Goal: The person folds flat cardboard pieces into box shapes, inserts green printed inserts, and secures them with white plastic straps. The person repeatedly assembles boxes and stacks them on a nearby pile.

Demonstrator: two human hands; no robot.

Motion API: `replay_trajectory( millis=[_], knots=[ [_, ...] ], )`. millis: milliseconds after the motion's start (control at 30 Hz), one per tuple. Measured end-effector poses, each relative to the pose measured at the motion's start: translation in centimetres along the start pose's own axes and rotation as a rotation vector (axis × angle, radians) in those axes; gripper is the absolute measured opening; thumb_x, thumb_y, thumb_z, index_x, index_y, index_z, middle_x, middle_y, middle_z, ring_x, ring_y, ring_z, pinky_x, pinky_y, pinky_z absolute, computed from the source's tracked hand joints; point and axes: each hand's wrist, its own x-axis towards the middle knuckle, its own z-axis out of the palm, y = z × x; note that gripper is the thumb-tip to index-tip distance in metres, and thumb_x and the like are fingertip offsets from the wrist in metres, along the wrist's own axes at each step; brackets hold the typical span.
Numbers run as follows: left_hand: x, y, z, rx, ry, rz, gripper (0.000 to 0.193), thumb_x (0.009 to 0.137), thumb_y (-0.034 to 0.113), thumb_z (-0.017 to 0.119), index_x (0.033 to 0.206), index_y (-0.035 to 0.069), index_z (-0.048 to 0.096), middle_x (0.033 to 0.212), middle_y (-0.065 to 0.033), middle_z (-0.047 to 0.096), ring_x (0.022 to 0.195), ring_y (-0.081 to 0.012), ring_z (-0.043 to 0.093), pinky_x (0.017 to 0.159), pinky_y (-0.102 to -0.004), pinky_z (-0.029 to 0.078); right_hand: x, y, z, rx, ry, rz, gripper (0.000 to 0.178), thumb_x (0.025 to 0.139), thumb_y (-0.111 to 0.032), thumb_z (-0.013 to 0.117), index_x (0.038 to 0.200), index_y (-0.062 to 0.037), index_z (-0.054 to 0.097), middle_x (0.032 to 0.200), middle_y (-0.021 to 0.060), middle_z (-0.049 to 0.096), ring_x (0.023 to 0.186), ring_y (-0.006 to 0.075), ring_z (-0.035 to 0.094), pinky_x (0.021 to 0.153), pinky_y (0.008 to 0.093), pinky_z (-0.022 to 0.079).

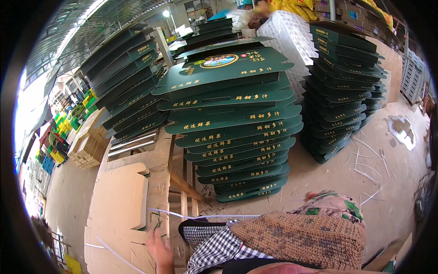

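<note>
My left hand is at the table's edge, beside the flat brown cardboard. Its fingers are stretched and slightly apart, with nothing in them. A thin white strap runs from the cardboard's side to the right and disappears behind my brown knitted sleeve. My right arm reaches out to the right, its floral cuff covering most of my right hand. Only a little of that hand shows; the fingers look curled, and what they hold is hidden. Another white strap crosses the cardboard's near part.
Ahead stands a tall stack of dark green printed cartons. More green stacks rise at the left and right. Loose white straps litter the floor. The wooden table carries metal rollers. Pale cartons stand farther left.
</note>
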Motion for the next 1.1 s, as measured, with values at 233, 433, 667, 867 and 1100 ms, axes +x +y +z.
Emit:
replay_trajectory(
  millis=[233,433,667,867,1100],
  knots=[
    [-11.2,-3.6,-4.5,0.187,-0.302,-0.457,0.074,0.082,0.050,0.060,0.140,0.010,0.039,0.138,-0.0261,0.039,0.124,-0.0458,0.037,0.101,-0.0597,0.029,10.2,-26.7,-9.0,-0.217,0.738,-0.841,0.017,0.082,-0.023,0.053,0.089,-0.0093,0.060,0.091,0.0113,0.059,0.082,0.0287,0.061,0.064,0.0401,0.051],
    [-21.7,-4.9,-6.0,0.346,0.083,-0.384,0.054,0.082,0.027,0.065,0.128,0.002,0.050,0.121,-0.0263,0.052,0.094,-0.0346,0.058,0.082,-0.0422,0.047,2.4,-46.1,-17.6,0.727,0.386,-1.146,0.028,0.091,-0.031,0.050,0.079,-0.0068,0.056,0.063,0.0054,0.053,0.058,0.0171,0.055,0.052,0.0354,0.046],
    [-21.6,-2.4,-9.6,0.293,0.047,-0.644,0.024,0.090,0.026,0.058,0.104,0.008,0.064,0.085,-0.0243,0.064,0.074,-0.0372,0.062,0.066,-0.0493,0.050,-3.3,-52.3,-14.4,0.593,-0.354,-1.072,0.019,0.087,-0.025,0.057,0.087,-0.0088,0.065,0.070,0.0023,0.058,0.055,0.0140,0.055,0.048,0.0303,0.048],
    [-21.4,-3.0,-11.4,0.121,-0.147,-0.876,0.022,0.088,0.027,0.059,0.099,0.009,0.065,0.077,-0.0227,0.064,0.068,-0.0375,0.063,0.060,-0.0501,0.049,-2.2,-49.4,-10.9,0.697,-0.418,-1.082,0.028,0.094,-0.027,0.050,0.083,-0.0055,0.065,0.078,0.0079,0.067,0.064,0.0152,0.061,0.057,0.0294,0.049],
    [-21.0,-2.1,-13.5,0.063,-0.191,-0.850,0.021,0.088,0.027,0.059,0.098,0.009,0.066,0.078,-0.0211,0.065,0.068,-0.0363,0.063,0.061,-0.0483,0.050,-5.1,-49.6,-11.1,0.830,-0.523,-1.157,0.022,0.090,-0.019,0.054,0.085,0.0006,0.064,0.068,0.0097,0.066,0.057,0.0166,0.061,0.053,0.0290,0.048]
  ],
)
